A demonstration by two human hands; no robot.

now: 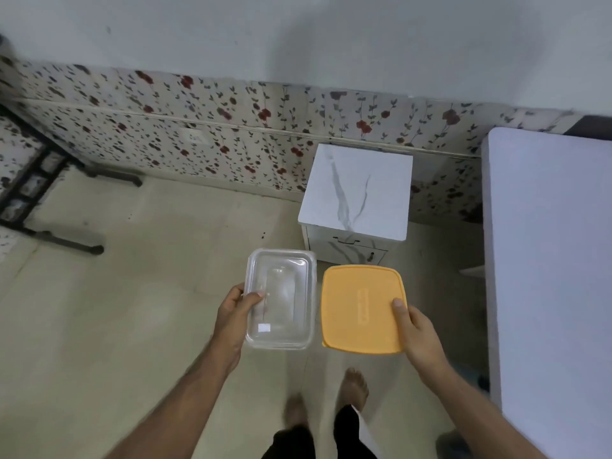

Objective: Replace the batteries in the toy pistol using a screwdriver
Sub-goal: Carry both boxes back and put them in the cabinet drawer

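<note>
At far left, a black metal frame [29, 180] is seen standing on the pale floor [132, 309] against a wall papered with a flower pattern [198, 127]. Left of centre, a clear plastic box [281, 299] is held in the air by the left hand [236, 313], gripped at its left rim with the thumb laid over the top and the fingers curled beneath. Just beside it, not touching, an orange-lidded box [362, 309] is gripped at its right edge by the right hand [419, 329], thumb pressed on the lid. The two hands are kept apart, each clamped on its own box. Beyond the boxes, a white marble-patterned cabinet [357, 190] is shown against the wall. Bare feet [356, 385] are visible on the floor below. At far right, a white-covered bed [549, 260] is seen. The toy pistol and screwdriver cannot be made out; the contents of the boxes cannot be told.
</note>
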